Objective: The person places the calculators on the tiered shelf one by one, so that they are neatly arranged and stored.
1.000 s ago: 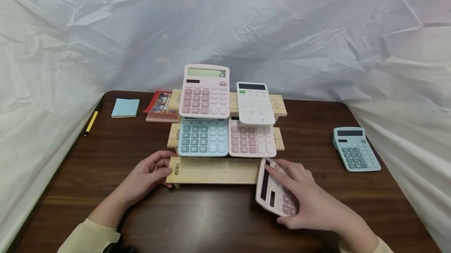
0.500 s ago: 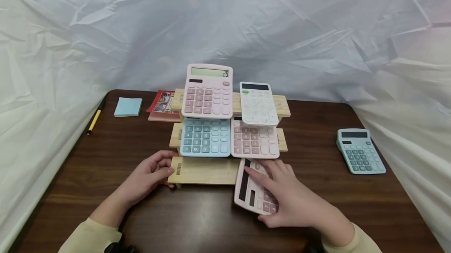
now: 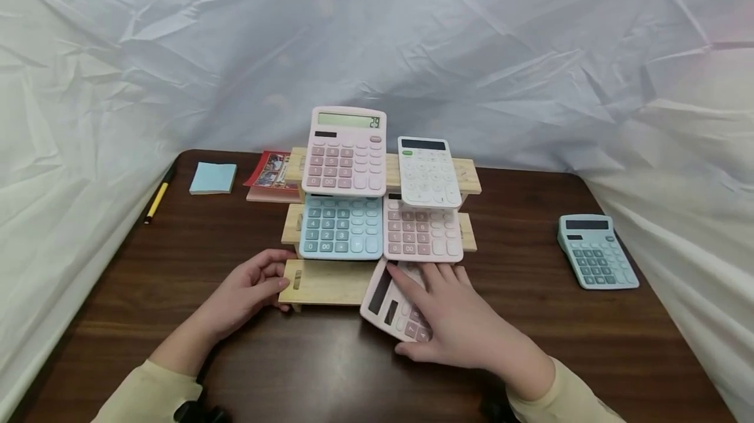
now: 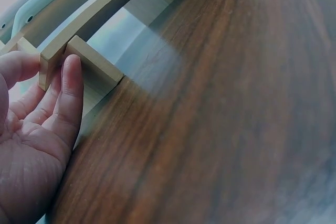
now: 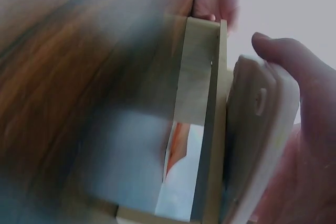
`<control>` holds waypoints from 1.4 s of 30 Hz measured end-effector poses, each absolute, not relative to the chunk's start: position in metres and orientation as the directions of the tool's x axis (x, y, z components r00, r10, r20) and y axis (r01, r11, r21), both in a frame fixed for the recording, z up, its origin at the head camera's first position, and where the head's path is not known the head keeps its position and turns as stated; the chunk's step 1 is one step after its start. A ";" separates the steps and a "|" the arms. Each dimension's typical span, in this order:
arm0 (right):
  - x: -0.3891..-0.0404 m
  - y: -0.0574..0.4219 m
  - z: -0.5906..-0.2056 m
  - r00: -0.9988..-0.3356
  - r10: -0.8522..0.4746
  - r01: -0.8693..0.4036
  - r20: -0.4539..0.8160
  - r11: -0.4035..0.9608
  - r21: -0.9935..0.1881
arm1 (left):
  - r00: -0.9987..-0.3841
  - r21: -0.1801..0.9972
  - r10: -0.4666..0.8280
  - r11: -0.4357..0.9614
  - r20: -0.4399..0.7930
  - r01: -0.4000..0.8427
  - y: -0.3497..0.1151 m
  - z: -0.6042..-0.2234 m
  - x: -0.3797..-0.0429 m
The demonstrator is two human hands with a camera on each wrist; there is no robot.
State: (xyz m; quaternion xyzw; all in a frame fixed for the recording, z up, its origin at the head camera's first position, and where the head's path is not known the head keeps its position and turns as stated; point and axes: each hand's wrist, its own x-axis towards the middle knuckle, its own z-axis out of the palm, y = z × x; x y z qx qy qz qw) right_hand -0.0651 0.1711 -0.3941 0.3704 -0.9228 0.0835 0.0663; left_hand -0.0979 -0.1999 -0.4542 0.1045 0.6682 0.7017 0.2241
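Note:
A three-step wooden rack [image 3: 326,282] stands mid-table. My left hand [image 3: 253,289] grips the left end of its lowest step; in the left wrist view the thumb lies on the board and fingers sit beneath. With my right hand [image 3: 453,315] I hold a pink calculator [image 3: 379,310] by its edges, turned sideways at the right part of that step, its near corner jutting past the front. In the right wrist view its pale back [image 5: 257,129] slants beside the board. Above, a blue calculator [image 3: 341,230] and another pink calculator [image 3: 421,236] share the middle step.
On the top step rest a pink calculator [image 3: 344,154] reading 29 and a white calculator [image 3: 429,174]. A teal calculator [image 3: 597,253] lies at the right. Blue sticky notes [image 3: 213,178], a yellow marker [image 3: 158,200] and a red booklet [image 3: 269,171] lie at the left.
My right hand has carried the pink calculator leftward along the lowest step, from beyond its right end to over its right part. My left hand keeps its hold on the rack.

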 end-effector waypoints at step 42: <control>-0.059 0.177 -0.386 -0.722 -0.690 -0.691 0.046 0.717 -0.091 | -0.878 0.986 0.455 -0.007 -0.146 -0.167 -0.200 -0.452 -0.098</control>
